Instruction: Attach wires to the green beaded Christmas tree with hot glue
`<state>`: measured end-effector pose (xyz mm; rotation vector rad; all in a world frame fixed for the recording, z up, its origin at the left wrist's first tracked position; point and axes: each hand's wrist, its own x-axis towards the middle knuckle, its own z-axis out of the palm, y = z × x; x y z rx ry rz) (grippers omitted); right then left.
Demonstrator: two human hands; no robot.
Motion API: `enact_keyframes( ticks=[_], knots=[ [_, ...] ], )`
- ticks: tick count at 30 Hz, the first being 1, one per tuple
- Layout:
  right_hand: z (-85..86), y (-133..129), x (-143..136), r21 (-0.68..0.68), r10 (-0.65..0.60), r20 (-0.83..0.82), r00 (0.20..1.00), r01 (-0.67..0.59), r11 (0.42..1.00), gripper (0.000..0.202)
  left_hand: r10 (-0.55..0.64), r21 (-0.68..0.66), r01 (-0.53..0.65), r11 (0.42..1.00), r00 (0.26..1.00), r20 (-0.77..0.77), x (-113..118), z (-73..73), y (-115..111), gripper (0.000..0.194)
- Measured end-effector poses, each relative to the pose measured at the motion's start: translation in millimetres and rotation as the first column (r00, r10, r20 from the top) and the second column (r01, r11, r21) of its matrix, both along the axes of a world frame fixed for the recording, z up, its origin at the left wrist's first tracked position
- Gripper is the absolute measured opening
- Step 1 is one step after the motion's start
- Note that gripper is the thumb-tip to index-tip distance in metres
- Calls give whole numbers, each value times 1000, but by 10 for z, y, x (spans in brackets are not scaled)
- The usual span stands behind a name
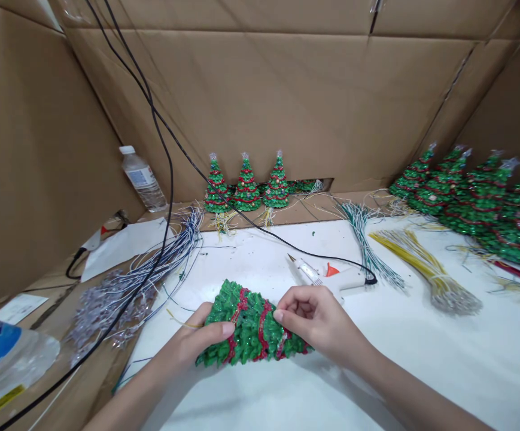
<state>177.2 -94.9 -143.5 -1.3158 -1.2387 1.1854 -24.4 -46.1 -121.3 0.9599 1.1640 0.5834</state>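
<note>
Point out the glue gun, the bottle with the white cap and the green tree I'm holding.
Glue gun (352, 280): head view, on its pale handle.
Bottle with the white cap (141, 178): head view, on its label.
Green tree (251, 326): head view, on the foliage between two red garlands.

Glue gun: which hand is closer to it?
The right hand. It is just in front of the glue gun; the left hand is farther left, holding the tree's wide end.

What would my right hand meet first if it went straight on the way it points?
Your right hand would probably meet the glittery green, red-garlanded model tree first; depth leaves present contact unclear.
</note>
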Motion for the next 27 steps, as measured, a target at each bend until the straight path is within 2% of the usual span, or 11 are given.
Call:
enact_keyframes(
  ticks=[7,12,16,21,27],
  knots=[
    [40,-16,-27,10,-14,54,998,14,1000,14,15,-27,-14,1000,999,38,25,15,-15,41],
    [98,-29,-24,68,-40,273,961,22,997,3,-9,-33,10,999,999,53,6,-14,1,42],
    [102,-34,-8,165,-69,410,910,1,986,8,4,-35,-3,999,999,38,11,-2,-9,43],
    [95,-38,-11,164,-69,421,904,-1,986,9,-15,-36,15,999,1000,-6,-3,22,-5,39],
    [87,-53,12,132,-57,383,922,6,991,13,-78,-6,78,997,997,22,-46,-14,33,42]
  ],
)
